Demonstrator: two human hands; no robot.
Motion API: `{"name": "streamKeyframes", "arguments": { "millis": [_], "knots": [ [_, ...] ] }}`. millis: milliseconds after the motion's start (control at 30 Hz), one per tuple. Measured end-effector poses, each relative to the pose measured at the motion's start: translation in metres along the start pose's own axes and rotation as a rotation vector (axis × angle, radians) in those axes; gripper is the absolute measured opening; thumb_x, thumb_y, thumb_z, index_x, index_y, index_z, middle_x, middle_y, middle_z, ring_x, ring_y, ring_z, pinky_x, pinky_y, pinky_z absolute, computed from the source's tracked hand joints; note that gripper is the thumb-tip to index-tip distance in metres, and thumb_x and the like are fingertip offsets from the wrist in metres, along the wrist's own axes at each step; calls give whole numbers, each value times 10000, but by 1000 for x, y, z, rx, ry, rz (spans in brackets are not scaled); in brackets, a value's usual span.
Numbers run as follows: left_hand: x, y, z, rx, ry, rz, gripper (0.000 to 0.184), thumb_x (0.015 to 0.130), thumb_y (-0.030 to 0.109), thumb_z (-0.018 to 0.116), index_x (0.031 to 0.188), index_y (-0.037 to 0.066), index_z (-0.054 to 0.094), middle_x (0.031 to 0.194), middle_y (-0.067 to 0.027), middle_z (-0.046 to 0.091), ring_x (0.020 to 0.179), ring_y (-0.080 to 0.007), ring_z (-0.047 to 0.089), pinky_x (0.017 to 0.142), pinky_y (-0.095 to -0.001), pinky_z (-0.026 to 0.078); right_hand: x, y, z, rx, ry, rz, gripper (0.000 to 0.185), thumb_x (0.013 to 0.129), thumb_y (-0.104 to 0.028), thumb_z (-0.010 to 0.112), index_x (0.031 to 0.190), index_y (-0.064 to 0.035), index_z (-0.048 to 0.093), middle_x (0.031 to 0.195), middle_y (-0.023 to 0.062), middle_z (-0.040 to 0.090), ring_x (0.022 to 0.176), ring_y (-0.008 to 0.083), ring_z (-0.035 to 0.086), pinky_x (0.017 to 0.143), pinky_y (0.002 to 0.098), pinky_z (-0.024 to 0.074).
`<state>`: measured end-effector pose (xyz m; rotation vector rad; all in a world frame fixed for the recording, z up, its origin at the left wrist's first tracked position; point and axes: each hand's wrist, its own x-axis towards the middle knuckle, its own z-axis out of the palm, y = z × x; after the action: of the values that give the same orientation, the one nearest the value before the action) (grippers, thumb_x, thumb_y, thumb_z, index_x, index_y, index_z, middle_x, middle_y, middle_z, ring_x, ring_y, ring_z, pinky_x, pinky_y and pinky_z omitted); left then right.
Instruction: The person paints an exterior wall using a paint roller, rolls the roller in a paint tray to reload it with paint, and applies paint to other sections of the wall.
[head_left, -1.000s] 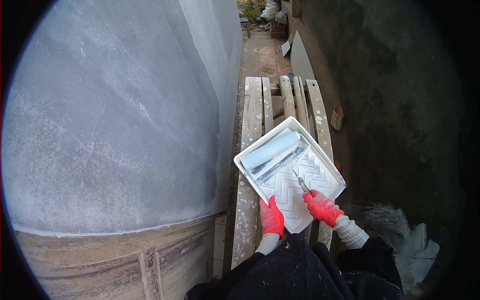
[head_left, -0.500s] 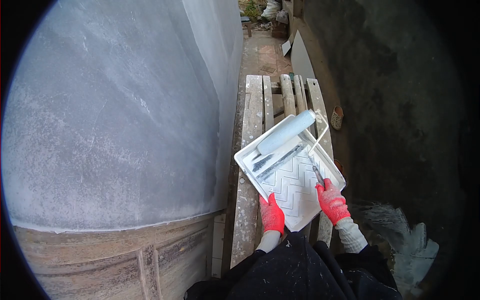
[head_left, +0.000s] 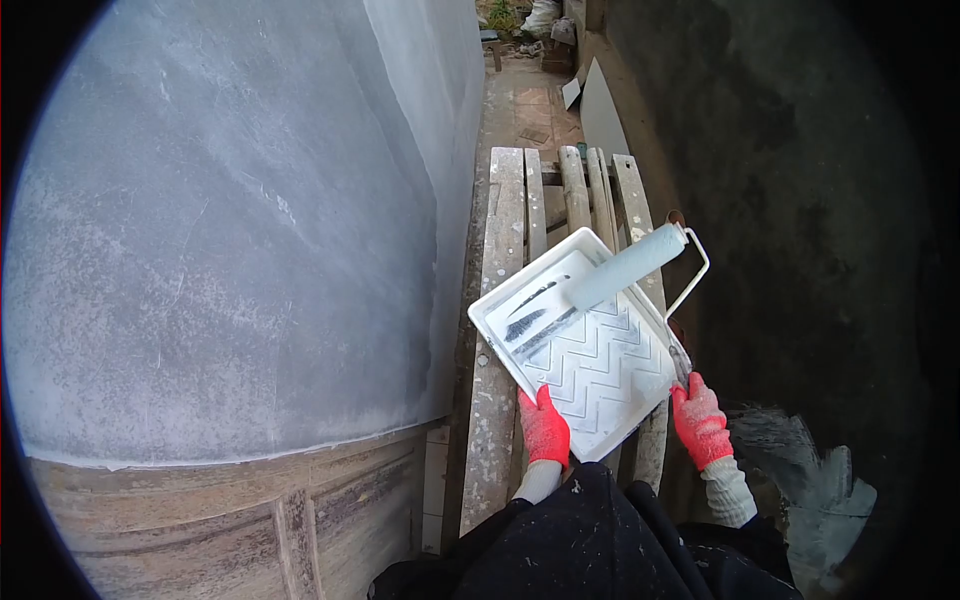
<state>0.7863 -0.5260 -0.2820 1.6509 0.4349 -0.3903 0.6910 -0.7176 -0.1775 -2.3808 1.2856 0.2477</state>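
Note:
In a red-palmed glove, my left hand (head_left: pixel 545 428) grips the near left edge of a white paint tray (head_left: pixel 640 370). The tray has zigzag ridges and a shallow well with white paint and dark streaks. My right hand (head_left: pixel 701 420), gloved the same way, is closed around the handle of a paint roller (head_left: pixel 627 268). The roller's pale blue-white sleeve lies across the tray's far right rim, its left end over the well. Its white wire frame bends down along the tray's right side to the handle.
Beneath the tray is a paint-spotted wooden slatted bench (head_left: pixel 492 440). A grey-painted wall (head_left: pixel 240 240) rises close on the left, above wooden panelling (head_left: pixel 190 510). On the right stands a dark wall (head_left: pixel 790 250) with white paint strokes (head_left: pixel 800 470). Boards (head_left: pixel 601 115) lean farther along the passage.
My right hand has moved right, carrying the roller from over the tray's well toward its right rim. My left hand and the tray have barely moved.

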Motion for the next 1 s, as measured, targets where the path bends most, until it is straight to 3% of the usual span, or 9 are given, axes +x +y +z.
{"name": "streamKeyframes", "arguments": {
  "millis": [100,133,467,567,833,900,933,967,1000],
  "knots": [
    [2,-1,2,-95,-21,48,515,969,221,464,1408,-10,324,1313,-242,500,1186,-347,515,984,-397,405,-14,-9,0,154,-183,26,555,904,-409,533,1284,-5,511,1209,260,573,1139,434,529,966,435,421],
    [3,-3,2,-94,-20,48,514,967,209,464,1409,-12,321,1316,-238,498,1188,-343,514,987,-394,403,-13,0,18,167,-147,-56,478,906,-390,522,1180,0,550,1072,278,608,1040,468,551,872,481,450],
    [-1,-3,-1,-65,15,26,516,957,209,474,1406,-3,334,1313,-218,510,1195,-337,511,990,-389,398,-10,-21,52,243,-487,-146,518,918,-422,468,1177,20,537,1064,270,610,1008,431,575,877,465,425],
    [0,-6,-2,-19,18,44,519,955,240,479,1403,11,350,1292,-207,535,1176,-338,529,967,-396,416,2,-36,50,392,-629,-54,437,922,-401,474,1060,8,542,790,121,608,706,237,596,670,388,477],
    [-6,11,-4,34,13,-3,505,946,245,496,1363,-15,379,1267,-241,530,1181,-371,512,971,-411,401,7,-64,6,392,-679,-12,395,916,-389,477,951,-9,579,674,59,548,546,180,541,517,336,448],
    [5,-11,-2,86,47,193,512,933,240,525,1343,-36,391,1305,-260,498,1216,-409,469,1000,-436,373,-4,-71,-20,508,-729,26,339,917,-314,463,896,10,562,611,55,506,482,163,514,479,304,423],
    [0,-2,-4,208,101,168,542,919,255,548,1347,-38,391,1338,-271,469,1258,-414,431,1035,-439,345,-10,-70,-31,531,-723,-10,285,910,-279,482,891,-11,574,620,58,515,503,161,533,488,311,434],
    [7,-12,-7,186,99,323,574,907,288,562,1351,-34,394,1356,-269,457,1282,-415,410,1056,-442,331,2,-41,-16,245,-652,-422,262,887,-271,528,877,-16,587,682,78,550,571,195,571,525,352,465],
    [14,-10,-19,237,-78,226,601,899,324,583,1357,-18,398,1366,-265,453,1289,-427,399,1058,-450,333,15,-11,0,-38,-440,-793,242,865,-262,573,864,-21,599,744,99,584,640,229,609,561,393,496]
  ]
}}
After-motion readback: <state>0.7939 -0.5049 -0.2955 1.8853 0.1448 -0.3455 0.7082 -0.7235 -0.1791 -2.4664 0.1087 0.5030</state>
